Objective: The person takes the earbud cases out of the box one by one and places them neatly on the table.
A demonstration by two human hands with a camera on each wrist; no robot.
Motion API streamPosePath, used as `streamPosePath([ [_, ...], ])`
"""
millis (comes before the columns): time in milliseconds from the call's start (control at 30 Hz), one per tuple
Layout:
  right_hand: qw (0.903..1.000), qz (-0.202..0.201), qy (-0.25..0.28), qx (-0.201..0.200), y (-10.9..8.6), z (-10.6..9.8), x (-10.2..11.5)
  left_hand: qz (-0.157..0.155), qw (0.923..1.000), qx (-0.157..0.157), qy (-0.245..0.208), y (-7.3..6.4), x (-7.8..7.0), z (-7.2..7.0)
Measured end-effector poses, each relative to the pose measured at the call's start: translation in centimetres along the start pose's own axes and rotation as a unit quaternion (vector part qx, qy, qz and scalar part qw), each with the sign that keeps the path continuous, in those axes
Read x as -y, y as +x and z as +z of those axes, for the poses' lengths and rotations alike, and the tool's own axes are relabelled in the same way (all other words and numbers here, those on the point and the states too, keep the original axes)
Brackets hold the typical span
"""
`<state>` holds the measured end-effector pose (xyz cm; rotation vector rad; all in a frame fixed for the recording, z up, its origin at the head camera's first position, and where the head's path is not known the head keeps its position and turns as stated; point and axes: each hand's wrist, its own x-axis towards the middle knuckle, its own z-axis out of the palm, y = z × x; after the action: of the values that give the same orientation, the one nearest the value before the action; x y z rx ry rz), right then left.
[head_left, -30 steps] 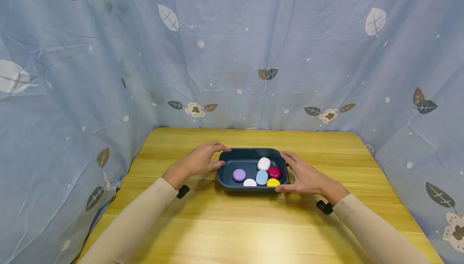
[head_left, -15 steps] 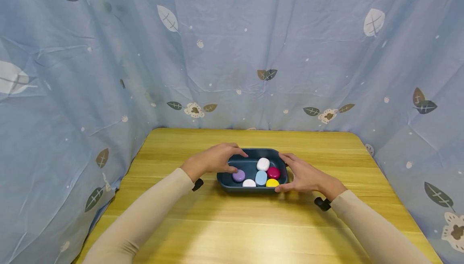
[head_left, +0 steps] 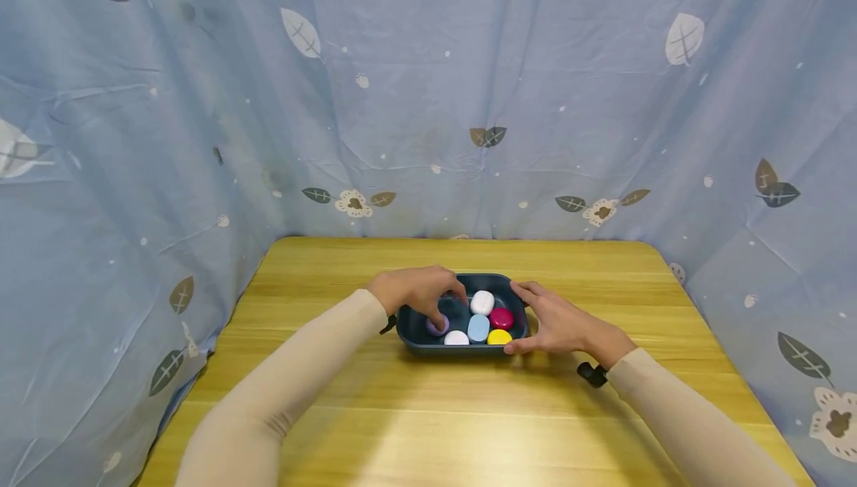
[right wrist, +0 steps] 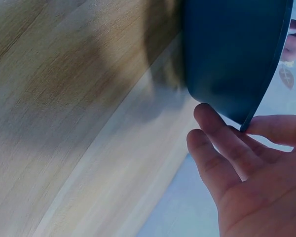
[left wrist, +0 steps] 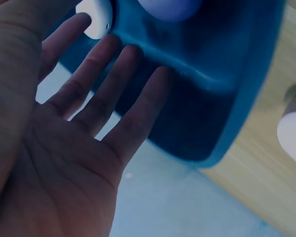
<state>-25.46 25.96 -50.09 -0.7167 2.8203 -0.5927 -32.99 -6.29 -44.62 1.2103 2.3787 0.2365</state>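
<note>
A dark blue tray point(head_left: 462, 350) stands on the wooden table with several smooth, rounded pieces inside. My left hand point(head_left: 420, 290) reaches over its left side, the thumb lying over a lilac piece point(head_left: 432, 330) and partly hiding it. In the left wrist view the fingers of that hand extend loosely over the tray floor, apart from the lilac piece. At the tray's right end my right hand point(head_left: 557, 326) holds the edge, thumb at the front wall and fingertips at the back corner. Around the middle lie a white piece point(head_left: 482, 302), a light blue piece point(head_left: 478, 329) and a crimson piece point(head_left: 501, 318).
A second white piece point(head_left: 457, 338) and a yellow piece point(head_left: 499, 337) sit along the tray's front wall, partly hidden by it. Blue patterned curtains point(head_left: 415, 100) hang behind and beside the table point(head_left: 428, 413). A black wrist camera point(head_left: 592, 375) hangs under my right wrist.
My left hand has moved right from the tray's left rim to inside it, and its thumb has come down over the lilac piece. The right hand stays at the tray's right end.
</note>
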Motion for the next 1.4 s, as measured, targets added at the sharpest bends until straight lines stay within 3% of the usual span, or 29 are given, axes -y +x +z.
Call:
streamPosePath([
  [300,1.0000,0.001,0.005,-0.004,0.0,0.0,0.0,-0.048,0.9973,0.056,0.002,1.2,0.2,0.9],
  [633,1.0000,0.000,0.008,-0.004,0.0,0.1,0.0,-0.055,0.9965,0.062,-0.016,1.0,0.0,1.0],
  [900,0.9999,0.002,0.007,-0.008,-0.1,0.2,-0.1,-0.024,0.9991,0.035,-0.003,0.9,0.3,1.3],
  [1100,0.9999,0.004,0.009,-0.007,-0.3,0.1,0.2,0.010,0.9999,-0.004,-0.010,-0.1,-0.2,0.9],
  [1400,1.0000,0.006,0.002,-0.006,-0.2,0.1,0.3,0.002,0.9977,-0.067,-0.007,-2.6,0.0,0.4],
])
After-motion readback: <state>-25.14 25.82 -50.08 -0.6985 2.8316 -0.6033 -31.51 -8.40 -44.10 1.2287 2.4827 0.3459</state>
